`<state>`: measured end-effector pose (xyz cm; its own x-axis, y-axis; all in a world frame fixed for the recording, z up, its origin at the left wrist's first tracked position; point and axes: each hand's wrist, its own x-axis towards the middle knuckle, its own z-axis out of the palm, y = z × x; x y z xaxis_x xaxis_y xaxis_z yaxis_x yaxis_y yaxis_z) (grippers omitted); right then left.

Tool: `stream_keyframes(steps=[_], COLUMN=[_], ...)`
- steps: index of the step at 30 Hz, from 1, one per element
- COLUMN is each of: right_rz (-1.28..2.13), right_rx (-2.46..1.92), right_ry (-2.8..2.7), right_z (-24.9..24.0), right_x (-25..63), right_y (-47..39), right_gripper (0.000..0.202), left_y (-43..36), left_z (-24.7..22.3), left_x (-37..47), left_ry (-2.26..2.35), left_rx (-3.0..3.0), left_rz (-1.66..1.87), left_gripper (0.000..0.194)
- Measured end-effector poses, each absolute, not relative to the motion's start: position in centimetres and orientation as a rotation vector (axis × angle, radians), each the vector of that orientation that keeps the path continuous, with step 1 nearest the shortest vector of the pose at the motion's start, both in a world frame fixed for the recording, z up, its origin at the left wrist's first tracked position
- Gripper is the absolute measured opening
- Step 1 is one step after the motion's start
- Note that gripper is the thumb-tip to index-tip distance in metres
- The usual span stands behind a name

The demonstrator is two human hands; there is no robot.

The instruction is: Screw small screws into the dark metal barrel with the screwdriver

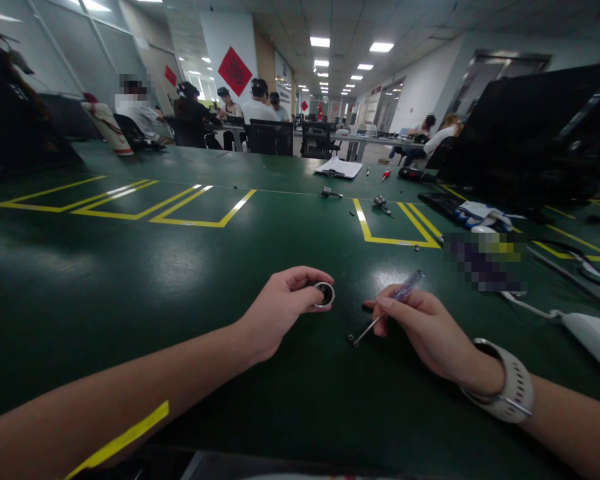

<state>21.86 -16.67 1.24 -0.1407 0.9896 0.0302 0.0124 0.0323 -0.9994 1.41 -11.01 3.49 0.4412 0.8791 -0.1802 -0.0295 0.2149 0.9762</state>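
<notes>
My left hand (pixel 286 300) is closed around a short, hollow metal cylinder (pixel 332 294), its round opening turned toward me and a darker part showing inside. My right hand (pixel 423 320) grips a screwdriver (pixel 406 288) by its clear purple handle. The thin shaft slants down and left, its tip at or just above the table. Beside that tip lies a small dark part (pixel 351 338), too small to name. Both hands are apart, over the green table (pixel 205 393).
Two small metal parts with stems (pixel 326 191) (pixel 381 201) lie farther back, near yellow tape outlines (pixel 190 223). Behind them are a clipboard with paper (pixel 343 167) and a red tool (pixel 387 174). Gloves (pixel 484 215), cables and a monitor (pixel 535 133) stand right. People sit beyond.
</notes>
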Motion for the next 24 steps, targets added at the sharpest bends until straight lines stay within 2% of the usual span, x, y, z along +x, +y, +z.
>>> stream_keyframes(steps=[8,24], right_rz=[1.296,1.051], right_rx=[-1.160,-1.396], right_ry=[-1.329,-1.492], right_z=[1.27,1.34], right_x=[22.01,21.66], right_y=[-16.67,-16.74], right_gripper=[0.021,0.027], left_y=[-10.81,-10.93], left_z=[3.42,3.74], left_x=[1.44,1.49], left_ry=[0.884,0.896], left_rx=[1.151,1.149], left_rz=[0.761,0.731], left_gripper=[0.015,0.017])
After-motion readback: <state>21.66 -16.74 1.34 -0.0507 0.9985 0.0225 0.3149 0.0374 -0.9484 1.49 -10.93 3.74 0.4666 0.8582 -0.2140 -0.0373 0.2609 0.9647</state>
